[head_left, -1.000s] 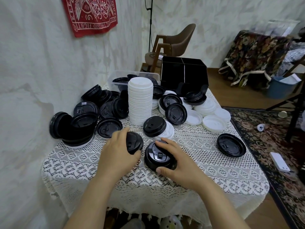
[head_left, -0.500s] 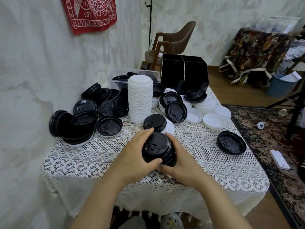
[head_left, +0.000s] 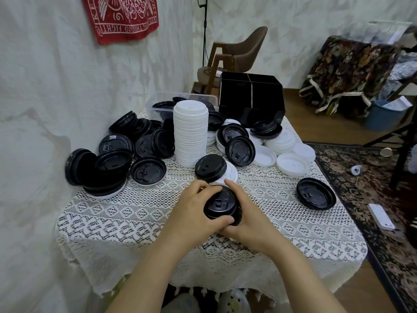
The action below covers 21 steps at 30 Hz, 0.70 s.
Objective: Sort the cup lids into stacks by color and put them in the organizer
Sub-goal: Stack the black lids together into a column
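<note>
Lace-covered desk (head_left: 135, 222) stands against a pale mottled wall, with a patterned rug (head_left: 372, 188) on the floor to the right; a short stack of black lids (head_left: 222, 205) sits at the near centre of the desk, gripped from both sides. Left hand (head_left: 194, 213) curls over the top and left edge of that stack, thumb along its near rim; right hand (head_left: 250, 224) cups its right side and underside, fingers wrapped round it; whether the stack touches the cloth cannot be told.

Just beyond the hands, a single black lid (head_left: 211, 167) lies on a white lid (head_left: 231, 175); behind it stands a tall white lid stack (head_left: 190, 134), upright. A loose black lid pile (head_left: 106, 170) is heaped to the left, near the wall, several lids tilted or on edge; loose white lids (head_left: 291, 163) and further black ones lie to the right of the tall stack; one lone black lid (head_left: 316, 196) lies apart near the right edge.

Black organizer (head_left: 250, 98) stands at the far end of the desk, divided by a central partition; what its compartments hold cannot be seen. A clear plastic tub (head_left: 162, 100) beside it holds some black lids; a brown chair (head_left: 239, 53) stands behind.
</note>
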Motion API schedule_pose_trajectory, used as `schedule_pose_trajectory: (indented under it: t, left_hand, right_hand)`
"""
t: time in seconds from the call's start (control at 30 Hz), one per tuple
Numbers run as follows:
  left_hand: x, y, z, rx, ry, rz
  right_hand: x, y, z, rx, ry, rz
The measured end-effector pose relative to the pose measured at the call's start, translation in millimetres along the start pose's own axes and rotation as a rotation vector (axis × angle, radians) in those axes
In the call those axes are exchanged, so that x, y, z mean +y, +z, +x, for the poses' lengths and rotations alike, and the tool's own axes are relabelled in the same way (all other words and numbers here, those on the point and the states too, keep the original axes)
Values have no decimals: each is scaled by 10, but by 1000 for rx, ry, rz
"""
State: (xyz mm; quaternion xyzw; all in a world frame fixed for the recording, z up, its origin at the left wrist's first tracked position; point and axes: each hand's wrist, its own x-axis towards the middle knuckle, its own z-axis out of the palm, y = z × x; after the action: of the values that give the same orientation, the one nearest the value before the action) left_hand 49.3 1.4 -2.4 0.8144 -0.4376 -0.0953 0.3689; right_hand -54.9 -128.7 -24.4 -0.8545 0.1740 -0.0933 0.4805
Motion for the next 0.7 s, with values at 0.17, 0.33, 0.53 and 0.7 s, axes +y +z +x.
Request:
schedule_pose_trajectory:
  t: [0.17,0.33,0.53,0.7]
  left_hand:
    - [-17,-11,4,-54,-64,-75]
    - [-59,-60,-16,-170,-43,-115]
    - [-115,-111,10,-217,-45,-120]
    - [-120,-121,5,-195,-70,-167]
  right_hand:
    - [0,-34,-12,-34,-22,29]
    - [14,-120,-55,-67,-20,222]
    - [-4,-123,-29,-16,-20,158]
    - [-18,-130,-11,-25,-14,60]
